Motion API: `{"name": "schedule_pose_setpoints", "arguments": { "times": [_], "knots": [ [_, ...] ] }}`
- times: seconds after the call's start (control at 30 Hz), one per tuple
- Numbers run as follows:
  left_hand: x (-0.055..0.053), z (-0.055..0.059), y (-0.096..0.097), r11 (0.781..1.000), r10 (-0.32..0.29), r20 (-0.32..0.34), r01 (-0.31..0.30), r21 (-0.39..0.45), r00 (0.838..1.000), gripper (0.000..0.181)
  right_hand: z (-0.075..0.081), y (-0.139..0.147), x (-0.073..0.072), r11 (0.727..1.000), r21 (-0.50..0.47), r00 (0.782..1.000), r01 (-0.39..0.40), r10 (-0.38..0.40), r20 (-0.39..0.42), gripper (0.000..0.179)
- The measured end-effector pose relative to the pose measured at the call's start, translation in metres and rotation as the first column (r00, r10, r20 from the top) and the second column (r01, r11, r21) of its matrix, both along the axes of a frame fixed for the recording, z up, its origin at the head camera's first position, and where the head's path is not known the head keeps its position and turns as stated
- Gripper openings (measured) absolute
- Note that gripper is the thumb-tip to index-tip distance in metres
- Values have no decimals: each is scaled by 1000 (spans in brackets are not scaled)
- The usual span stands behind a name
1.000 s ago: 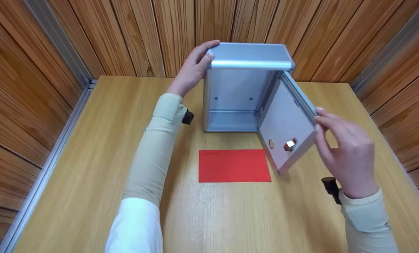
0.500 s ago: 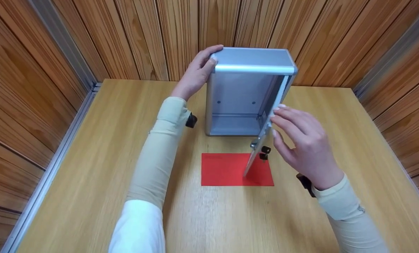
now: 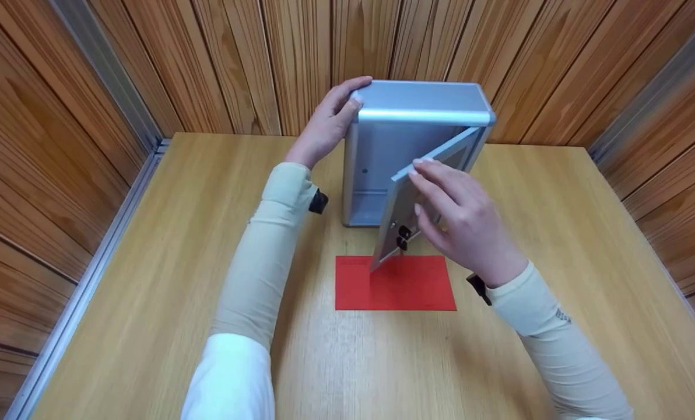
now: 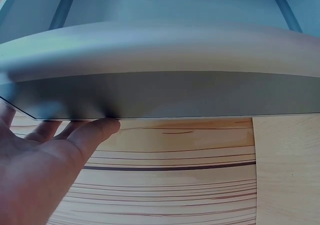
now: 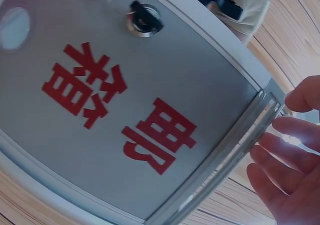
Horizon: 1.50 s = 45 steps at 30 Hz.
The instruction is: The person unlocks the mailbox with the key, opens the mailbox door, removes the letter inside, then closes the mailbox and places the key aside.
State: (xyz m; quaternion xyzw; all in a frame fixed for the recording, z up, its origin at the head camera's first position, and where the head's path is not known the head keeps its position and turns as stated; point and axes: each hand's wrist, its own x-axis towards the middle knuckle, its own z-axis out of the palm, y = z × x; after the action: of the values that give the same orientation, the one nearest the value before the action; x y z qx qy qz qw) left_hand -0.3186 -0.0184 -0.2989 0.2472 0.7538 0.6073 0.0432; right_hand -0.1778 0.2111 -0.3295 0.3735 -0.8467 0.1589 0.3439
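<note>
A silver metal mailbox (image 3: 423,98) stands upright at the back of the table, its door (image 3: 391,213) partly open on the right-hand side. My left hand (image 3: 324,125) grips the box's upper left corner; the left wrist view shows its fingers at the edge. With its fingertips, my right hand (image 3: 464,219) touches the door's upper free edge from outside. Black-headed keys (image 3: 403,236) hang at the door's lock. Large red characters (image 5: 160,135) mark the door's grey face in the right wrist view. A flat red envelope (image 3: 394,294) lies in front of the box.
The light wooden table (image 3: 359,361) carries the box and envelope. Wood-plank walls (image 3: 254,64) rise behind and at both sides, with metal rails (image 3: 91,274) along the table's edge. The door's lower corner reaches over the envelope.
The door has swung left from wide open toward the box, my right hand moving with it. Its outer face and keys now show. My left hand has stayed on the box.
</note>
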Motion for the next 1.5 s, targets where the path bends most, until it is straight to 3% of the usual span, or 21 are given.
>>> {"name": "schedule_pose_setpoints", "arguments": {
  "times": [0.23,0.53,0.63,0.83,1.0,1.33,1.5],
  "knots": [
    [0,-1,1,1000,13,17,-13,2,1000,43,-10,1,-16,997,74,1000,-3,2,13,54],
    [2,-1,1,1000,15,7,-15,-6,1000,43,-19,4,-32,985,158,995,67,-77,58,52],
    [-3,-5,2,1000,14,-2,-14,-7,1000,43,-22,4,-38,986,150,994,74,-86,71,53],
    [-23,-21,4,1000,10,-17,-9,13,1000,42,-28,6,-51,992,112,993,66,-76,85,48],
    [-29,-26,4,1000,2,-45,-1,23,999,41,-32,7,-59,991,118,995,65,-74,68,45],
    [-29,-25,2,1000,3,-42,-2,13,999,44,-35,8,-63,990,121,993,75,-86,84,45],
    [-19,-16,-1,999,-17,-16,18,31,1000,67,-35,7,-63,991,112,992,68,-79,99,44]
  ]
}}
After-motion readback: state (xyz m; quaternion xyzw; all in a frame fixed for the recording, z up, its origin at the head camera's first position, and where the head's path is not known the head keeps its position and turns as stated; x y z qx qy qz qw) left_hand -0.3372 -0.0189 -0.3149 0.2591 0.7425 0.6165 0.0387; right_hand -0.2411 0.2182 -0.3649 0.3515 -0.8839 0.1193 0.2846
